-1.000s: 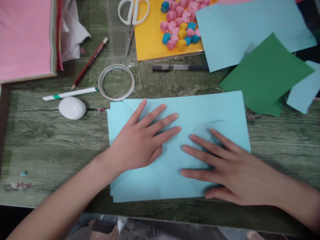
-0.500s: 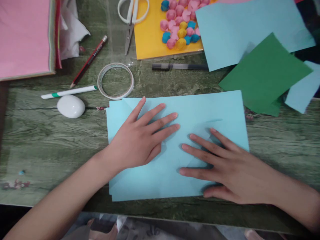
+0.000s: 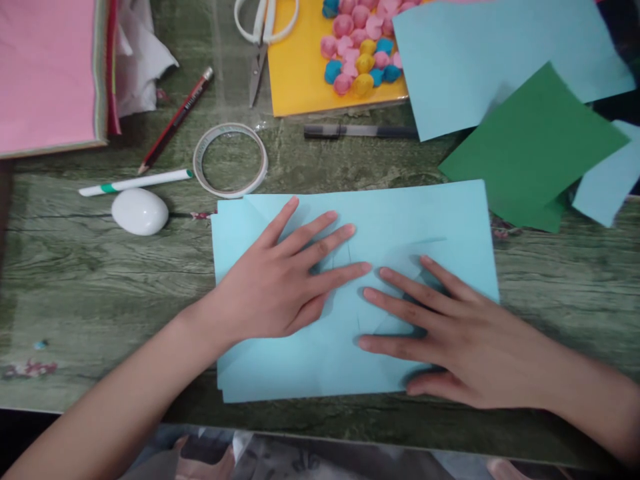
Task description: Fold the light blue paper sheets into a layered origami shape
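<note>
Light blue paper (image 3: 400, 213), folded or layered at its left edge, lies flat on the table in front of me. Thin lines, creases or slits, show near its middle. My left hand (image 3: 280, 287) rests palm down on the paper's left half, fingers spread. On the right half lies my right hand (image 3: 465, 347), also palm down with fingers apart, its thumb by the near edge. Neither hand grips anything. What lies under the palms is hidden.
Beyond the paper lie a tape roll (image 3: 230, 160), a black pen (image 3: 360, 131), scissors (image 3: 257, 63), a pencil (image 3: 176, 120), a white egg-shaped object (image 3: 140, 212) and a white stick (image 3: 135, 182). Green paper (image 3: 535, 147) lies right; stacked sheets (image 3: 47, 73) left; small paper pieces (image 3: 367, 47) at back.
My left hand has shifted slightly, and its index finger now reaches farther right, close to my right fingertips. My right hand stays in place on the paper.
</note>
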{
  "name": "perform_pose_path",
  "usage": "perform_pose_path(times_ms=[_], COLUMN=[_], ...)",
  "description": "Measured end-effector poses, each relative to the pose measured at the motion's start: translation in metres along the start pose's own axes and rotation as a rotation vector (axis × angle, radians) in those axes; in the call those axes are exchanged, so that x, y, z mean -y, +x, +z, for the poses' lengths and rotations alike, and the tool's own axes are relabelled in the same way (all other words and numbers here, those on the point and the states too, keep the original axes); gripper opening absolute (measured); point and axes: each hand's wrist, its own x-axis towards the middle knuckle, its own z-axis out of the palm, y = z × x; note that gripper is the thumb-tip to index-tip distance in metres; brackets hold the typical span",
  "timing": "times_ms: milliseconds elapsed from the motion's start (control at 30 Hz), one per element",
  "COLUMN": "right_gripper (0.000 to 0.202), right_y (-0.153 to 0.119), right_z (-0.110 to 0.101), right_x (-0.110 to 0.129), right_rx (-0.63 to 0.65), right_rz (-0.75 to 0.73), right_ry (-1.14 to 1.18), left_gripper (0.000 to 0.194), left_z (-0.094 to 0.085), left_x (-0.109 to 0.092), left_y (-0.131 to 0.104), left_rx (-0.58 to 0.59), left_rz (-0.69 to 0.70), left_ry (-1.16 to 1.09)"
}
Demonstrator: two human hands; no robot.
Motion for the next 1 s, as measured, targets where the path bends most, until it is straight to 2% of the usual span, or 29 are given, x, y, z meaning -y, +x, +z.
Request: perform_pose_path(times_ms=[133, 833, 1000], right_gripper=[0.072, 0.070, 0.068], right_y=[0.0006, 0.0004, -0.0001], right_z=[-0.0002, -0.0012, -0.0011], right_x=[0.0000, 0.0008, 0.0005], right_rx=[-0.003, -0.012, -0.017], right_rz=[-0.003, 0.008, 0.005], right_ry=[-0.002, 0.038, 0.040], left_gripper=[0.048, 0.050, 0.051], left_z=[0.0001, -0.0028, -0.0015], left_x=[0.0007, -0.0036, -0.0071], left_y=[-0.0005, -0.0002, 0.0002], left_rx=[-0.018, 0.001, -0.045], left_rz=[-0.010, -0.042, -0.032], left_ry=[0.005, -0.001, 0.000])
